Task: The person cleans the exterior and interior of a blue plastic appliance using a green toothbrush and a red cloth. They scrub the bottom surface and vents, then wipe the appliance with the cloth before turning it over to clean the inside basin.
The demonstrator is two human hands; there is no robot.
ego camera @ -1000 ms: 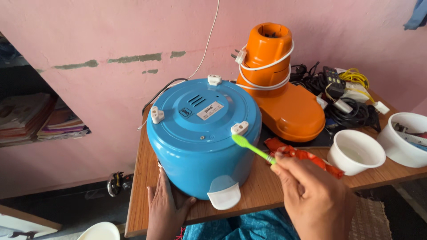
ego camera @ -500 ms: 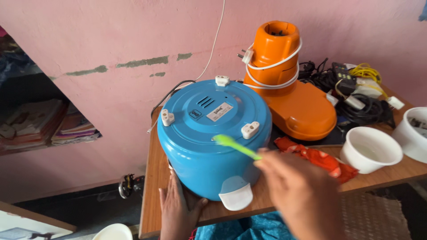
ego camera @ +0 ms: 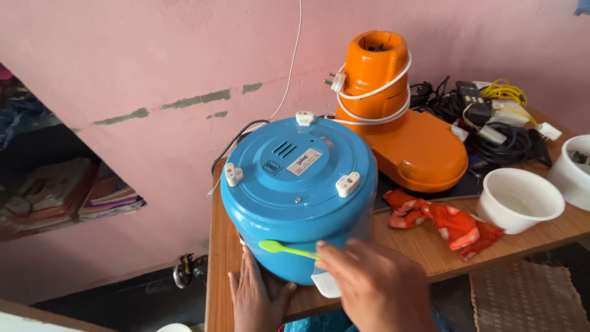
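The left hand (ego camera: pixel 255 295) lay flat and open on the wooden table (ego camera: pixel 430 246), pressed against the bottom of the blue cooker (ego camera: pixel 298 197). The cooker stood upside down near the table's front edge, its white feet up. The right hand (ego camera: pixel 375 286) was closed around a green toothbrush (ego camera: pixel 286 248), with the brush head touching the cooker's side. How much of the side was already scrubbed, I could not tell. An orange cloth (ego camera: pixel 445 220) and a white bowl (ego camera: pixel 519 200) sat to the right.

- A round blue plastic cooker (ego camera: pixel 298 195) lies upturned on the wooden table (ego camera: pixel 424 246).
- The left hand (ego camera: pixel 253 298) braces it at seven o'clock.
- The right hand (ego camera: pixel 375 288) holds a slim green plastic brush (ego camera: pixel 284 248) against its side.
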